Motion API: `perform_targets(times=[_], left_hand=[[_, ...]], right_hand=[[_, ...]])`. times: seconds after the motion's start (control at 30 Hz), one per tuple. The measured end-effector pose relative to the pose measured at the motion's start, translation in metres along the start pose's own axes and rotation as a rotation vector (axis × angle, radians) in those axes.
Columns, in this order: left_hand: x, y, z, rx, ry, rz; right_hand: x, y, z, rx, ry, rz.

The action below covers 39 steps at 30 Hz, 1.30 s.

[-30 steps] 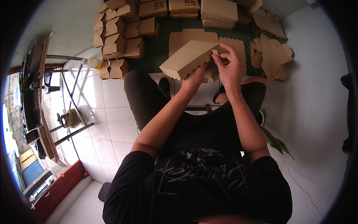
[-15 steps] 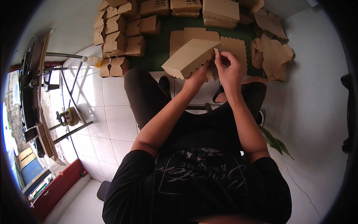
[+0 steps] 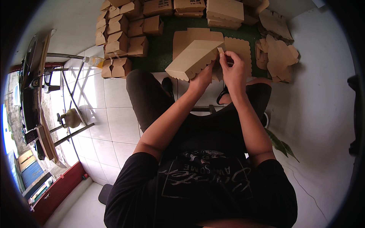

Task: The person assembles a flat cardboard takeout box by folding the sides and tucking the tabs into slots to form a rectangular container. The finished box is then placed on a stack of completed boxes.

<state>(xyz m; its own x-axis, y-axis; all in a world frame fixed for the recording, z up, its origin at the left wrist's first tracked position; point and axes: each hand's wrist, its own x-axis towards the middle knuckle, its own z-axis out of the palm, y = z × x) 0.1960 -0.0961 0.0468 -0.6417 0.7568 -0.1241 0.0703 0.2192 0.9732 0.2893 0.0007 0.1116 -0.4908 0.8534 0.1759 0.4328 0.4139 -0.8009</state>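
A partly folded brown cardboard box [image 3: 194, 56] with a scalloped edge is held tilted above the green mat [image 3: 161, 47]. My left hand [image 3: 202, 79] grips its near side from below, fingers partly hidden by the cardboard. At the box's right end, my right hand [image 3: 233, 70] pinches a small pale cardboard tab [image 3: 221, 50] between thumb and forefinger. Beneath the box lies flat cut cardboard [image 3: 197, 35], and a scalloped cardboard panel [image 3: 242, 49] shows behind my right hand.
Folded boxes [image 3: 117, 45] stand stacked on the left, with larger boxes [image 3: 225, 11] along the back. Flat cardboard pieces [image 3: 281, 56] pile up at the right. A bottle of yellow liquid [image 3: 95, 62] is beside a metal frame [image 3: 78, 81] at far left.
My right hand and the pinched tab have shifted very slightly, and the tab's angle differs a little. The box stays nearly still in my left hand.
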Motion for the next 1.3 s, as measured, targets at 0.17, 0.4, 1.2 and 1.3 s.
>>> perform_targets(times=[0.17, 0.4, 1.2, 1.3], left_hand=[[0.001, 0.008, -0.002, 0.056, 0.084, 0.096], [-0.004, 0.032, -0.001, -0.143, 0.181, 0.143], [-0.019, 0.050, 0.000, -0.221, 0.215, -0.038], [-0.021, 0.055, 0.003, -0.372, 0.247, -0.091]], right_hand=[[0.000, -0.003, 0.000, -0.009, 0.003, 0.015], [0.002, -0.005, -0.002, 0.044, -0.014, 0.058], [0.005, -0.020, -0.014, 0.024, -0.085, 0.066], [0.002, -0.020, -0.010, 0.038, -0.094, 0.074]])
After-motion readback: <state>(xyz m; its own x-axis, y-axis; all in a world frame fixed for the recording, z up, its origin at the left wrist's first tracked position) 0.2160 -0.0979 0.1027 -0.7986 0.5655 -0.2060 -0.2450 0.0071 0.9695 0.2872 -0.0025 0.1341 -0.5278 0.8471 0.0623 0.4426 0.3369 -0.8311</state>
